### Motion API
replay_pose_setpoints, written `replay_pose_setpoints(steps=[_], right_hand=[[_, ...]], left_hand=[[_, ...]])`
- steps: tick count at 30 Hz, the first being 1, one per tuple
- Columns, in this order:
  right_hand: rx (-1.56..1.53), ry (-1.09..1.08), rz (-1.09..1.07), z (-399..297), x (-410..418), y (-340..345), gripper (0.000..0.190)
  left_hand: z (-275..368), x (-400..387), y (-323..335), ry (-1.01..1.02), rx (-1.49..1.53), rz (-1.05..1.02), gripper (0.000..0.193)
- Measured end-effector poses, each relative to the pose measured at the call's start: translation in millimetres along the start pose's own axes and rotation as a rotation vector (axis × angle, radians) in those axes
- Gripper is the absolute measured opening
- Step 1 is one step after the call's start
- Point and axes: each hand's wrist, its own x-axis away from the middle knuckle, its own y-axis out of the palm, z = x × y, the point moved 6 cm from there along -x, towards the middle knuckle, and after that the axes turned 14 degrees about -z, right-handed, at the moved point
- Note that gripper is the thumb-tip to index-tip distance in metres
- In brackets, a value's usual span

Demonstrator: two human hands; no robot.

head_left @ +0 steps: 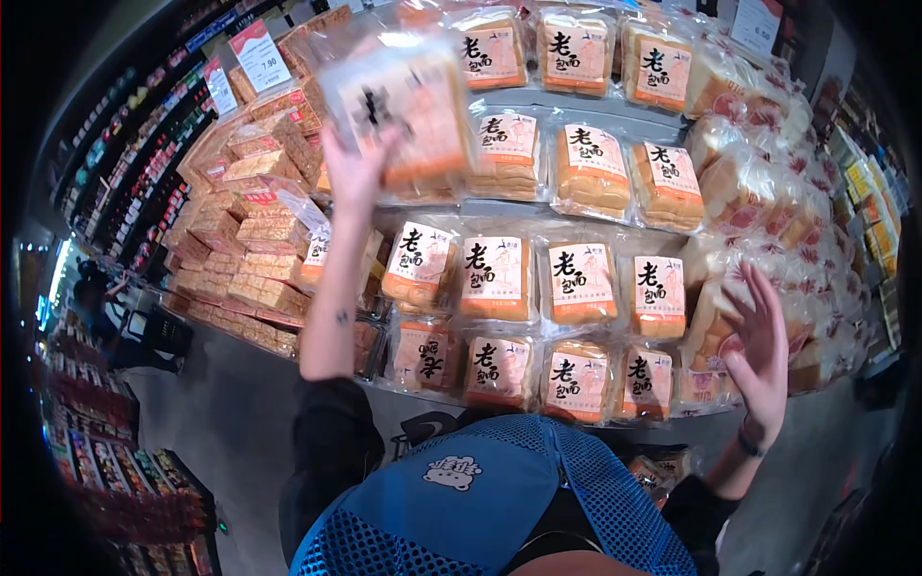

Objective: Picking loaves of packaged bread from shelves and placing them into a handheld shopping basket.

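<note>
Raised at the upper left, my left hand (356,169) grips the lower part of a plastic-wrapped pack of bread (414,115), blurred by motion. Rows of similar packs lie on the tiered display, among them one in the front row (576,381) and one in the second row (497,277). My right hand (760,338) is raised at the right with spread fingers and holds nothing. Behind it are bagged white loaves (742,191); whether the fingers touch a bag cannot be told.
Stacked boxed pastries (266,234) fill the display's left side, with price signs (261,57) above. A dark shelf of goods (137,144) stands farther left. At the left edge, a person (97,309) is near a dark basket (162,333). Grey floor (245,432) shows below.
</note>
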Motion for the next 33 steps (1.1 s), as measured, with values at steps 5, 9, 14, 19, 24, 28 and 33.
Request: replay_pose_setpoints(steps=[5,9,14,19,24,28,33], right_hand=[[-0.144,0.148,0.224,52,70,-5,0.081],[-0.223,0.273,0.463,81,127,7,0.071],[-0.257,0.491,0.629,103,168,27,0.057],[-0.307,0.509,0.706,109,176,39,0.054],[-0.323,0.498,0.747,129,175,46,0.05],[-0.328,0.53,0.755,138,168,51,0.047],[-0.309,0.585,0.781,146,174,54,0.048]], left_hand=[[-88,-159,-113,0.059,-0.579,0.31,0.12],[-176,-226,-117,-0.134,-0.57,0.198,0.119],[-206,-234,-70,-0.119,-0.391,0.083,0.102],[-253,-247,-50,-0.235,-0.095,-0.243,0.075],[-282,-263,-64,-0.353,-0.204,-0.367,0.067],[-292,-278,-80,-0.344,-0.389,-0.395,0.075],[-261,-251,-72,-0.249,-0.823,0.225,0.098]])
